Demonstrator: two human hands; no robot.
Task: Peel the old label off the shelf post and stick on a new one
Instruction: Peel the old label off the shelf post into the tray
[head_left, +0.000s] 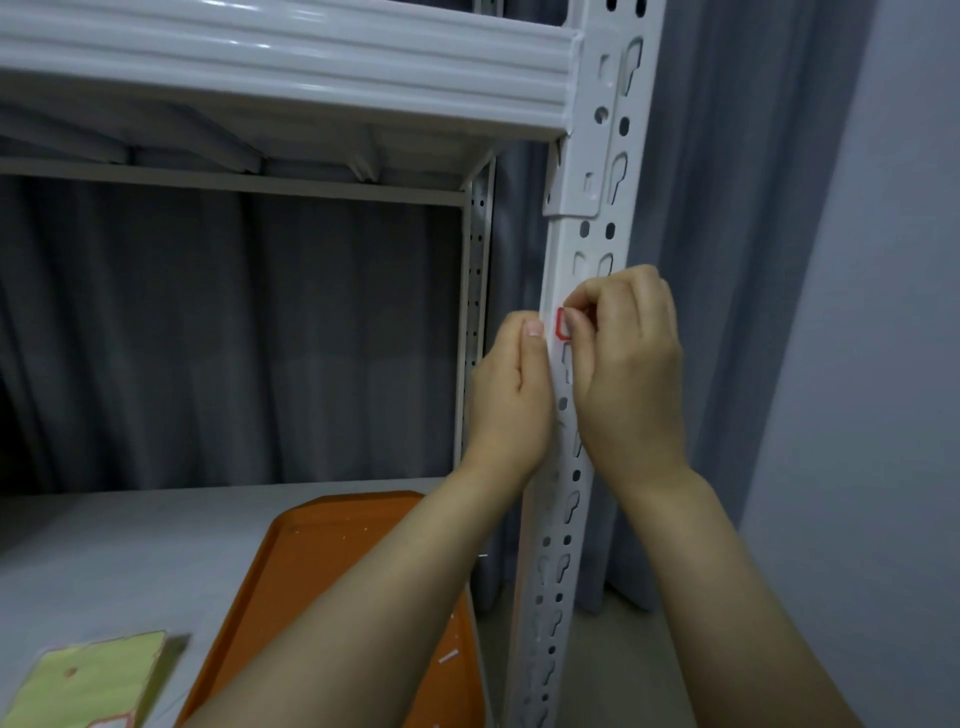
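Observation:
A white perforated shelf post (592, 218) runs upright through the right half of the view. A small white label with a red border (560, 325) is stuck on its front face at mid-height. My right hand (631, 374) has its fingers curled, and its thumb and forefinger pinch the label's right edge. My left hand (511, 395) grips the post's left edge just beside the label, thumb tip against the metal. Most of the label is hidden by my fingers.
An orange tray (332, 561) with small white paper scraps lies on the grey shelf board (114, 545) below. A yellow-green label sheet (93, 680) lies at the lower left. A white shelf beam (285, 67) crosses above. Grey curtains hang behind.

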